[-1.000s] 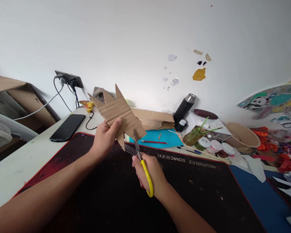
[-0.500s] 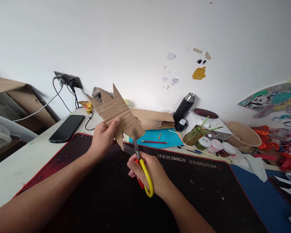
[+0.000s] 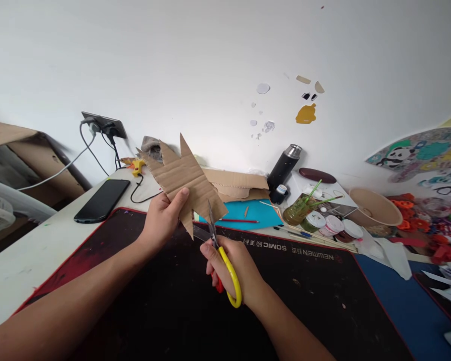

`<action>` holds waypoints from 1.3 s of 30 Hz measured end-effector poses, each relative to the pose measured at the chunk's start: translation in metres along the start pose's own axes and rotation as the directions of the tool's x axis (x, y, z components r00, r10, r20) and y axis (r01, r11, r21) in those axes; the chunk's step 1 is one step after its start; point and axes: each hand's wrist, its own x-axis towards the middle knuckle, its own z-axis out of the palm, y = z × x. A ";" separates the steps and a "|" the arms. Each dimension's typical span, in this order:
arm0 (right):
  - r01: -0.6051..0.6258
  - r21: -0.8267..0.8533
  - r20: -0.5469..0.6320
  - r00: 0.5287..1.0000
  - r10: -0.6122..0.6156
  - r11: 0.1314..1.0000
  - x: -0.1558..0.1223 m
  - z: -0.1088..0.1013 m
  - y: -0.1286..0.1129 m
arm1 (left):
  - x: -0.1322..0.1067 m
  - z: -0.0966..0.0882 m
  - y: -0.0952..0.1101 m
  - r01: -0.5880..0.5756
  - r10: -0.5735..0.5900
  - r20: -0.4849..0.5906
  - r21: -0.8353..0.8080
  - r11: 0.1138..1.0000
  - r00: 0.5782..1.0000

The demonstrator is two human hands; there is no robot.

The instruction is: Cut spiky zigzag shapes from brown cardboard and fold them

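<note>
Shifted a little rightward since half a second ago, the cardboard cutout [image 3: 184, 178] meets the scissors [image 3: 220, 250] above the black desk mat [image 3: 304, 301].
Fingers of the left hand [image 3: 161, 220] pinch the cutout's lower edge, thumb on its face. The right hand [image 3: 229, 265] curls through the scissor loops, blades nearly closed at a notch. Corrugated board looks light and stiff (it likely creases if bent), so it is best gripped near the cut, clear of the spikes. Past the mat's far edge lie cardboard sheets [image 3: 236, 183], a flask [image 3: 283, 168] and paint pots [image 3: 330, 225], and a phone [image 3: 102, 200] lies off its left corner.

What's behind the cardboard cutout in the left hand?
Behind the cutout: flat cardboard sheets, a teal sheet and grey cloth peek out; desk directly behind is covered.
</note>
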 end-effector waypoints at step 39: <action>-0.053 -0.070 -0.050 0.998 0.050 0.996 -0.001 0.007 0.001 | -0.002 0.002 -0.006 -0.004 0.004 0.013 -0.064 0.998 1.000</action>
